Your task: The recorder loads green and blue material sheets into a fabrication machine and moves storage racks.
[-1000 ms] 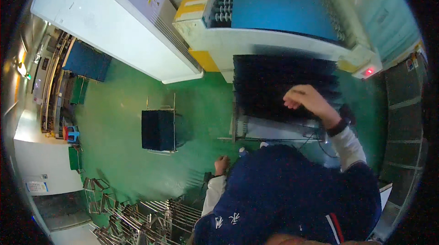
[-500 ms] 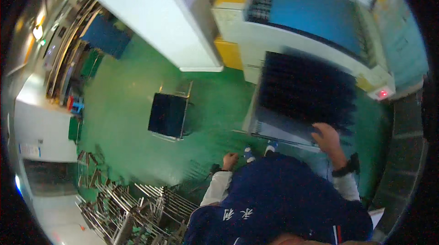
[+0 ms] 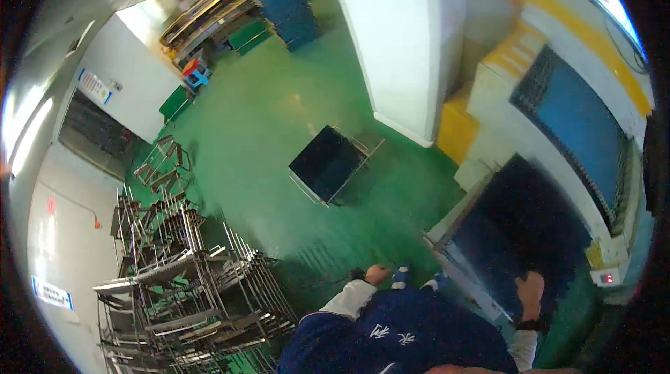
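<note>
My right hand (image 3: 530, 289) rests on the near edge of a large dark ribbed tray (image 3: 516, 227), which lies flat on a metal-framed cart (image 3: 452, 261) in front of me. Whether its fingers grip the tray's edge is not clear. A dark watch band sits on that wrist. My left hand (image 3: 377, 274) hangs at my side with the fingers curled, holding nothing, above the green floor (image 3: 265, 137). My navy jacket (image 3: 405, 339) fills the lower middle of the view.
Beyond the tray stands a white and yellow machine (image 3: 488, 88) with a blue ribbed bed (image 3: 579, 123). A white pillar (image 3: 398, 32) rises behind it. A small trolley with a dark top (image 3: 324, 161) stands on the floor. Stacked metal racks (image 3: 181, 283) crowd the lower left.
My right hand has slid from the far part of the dark tray back to its near edge. The view has swung left, bringing more floor and the metal racks into sight.
</note>
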`<state>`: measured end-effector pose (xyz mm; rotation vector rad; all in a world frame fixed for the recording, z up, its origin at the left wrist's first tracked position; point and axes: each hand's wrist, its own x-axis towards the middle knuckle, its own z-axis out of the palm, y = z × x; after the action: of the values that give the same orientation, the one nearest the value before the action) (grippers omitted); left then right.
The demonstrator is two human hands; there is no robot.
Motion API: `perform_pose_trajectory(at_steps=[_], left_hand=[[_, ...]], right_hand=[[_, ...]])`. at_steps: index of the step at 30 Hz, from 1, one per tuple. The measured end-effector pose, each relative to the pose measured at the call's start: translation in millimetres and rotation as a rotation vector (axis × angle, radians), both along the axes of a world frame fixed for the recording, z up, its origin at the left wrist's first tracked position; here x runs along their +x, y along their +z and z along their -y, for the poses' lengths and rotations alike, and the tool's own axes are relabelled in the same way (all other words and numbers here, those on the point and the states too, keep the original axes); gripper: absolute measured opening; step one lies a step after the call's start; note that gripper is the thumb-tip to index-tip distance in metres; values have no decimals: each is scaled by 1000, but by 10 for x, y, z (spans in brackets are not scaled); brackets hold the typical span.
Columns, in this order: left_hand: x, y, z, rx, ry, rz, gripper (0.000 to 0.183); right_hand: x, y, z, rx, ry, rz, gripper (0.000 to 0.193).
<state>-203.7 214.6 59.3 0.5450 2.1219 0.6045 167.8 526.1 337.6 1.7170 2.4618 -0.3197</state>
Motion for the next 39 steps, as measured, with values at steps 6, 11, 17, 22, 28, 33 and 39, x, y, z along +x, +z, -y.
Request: perform_pose_trajectory(at_steps=[6, 11, 17, 22, 28, 33, 39], left_hand=[[-56, 39, 176, -110, 120, 230, 43], [-157, -65, 284, -68, 99, 166, 41], [-230, 87, 331, -28, 163, 105, 45], [-309, -235, 451, -40, 163, 114, 47], [-306, -356, 414, 8, 157, 199, 45], [-353, -424, 511, 216, -252, -2, 42], [-271, -235, 455, -2, 21, 98, 47]], right_hand=[[129, -141, 68, 79, -21, 3, 38], [83, -147, 68, 217, 21, -102, 33], [259, -377, -87, 89, -53, -149, 28], [151, -214, -15, 297, 45, -82, 25], [65, -94, 7, 54, -68, -89, 39], [106, -169, 68, 175, -24, -4, 42], [364, -457, -50, 226, 11, -44, 52]])
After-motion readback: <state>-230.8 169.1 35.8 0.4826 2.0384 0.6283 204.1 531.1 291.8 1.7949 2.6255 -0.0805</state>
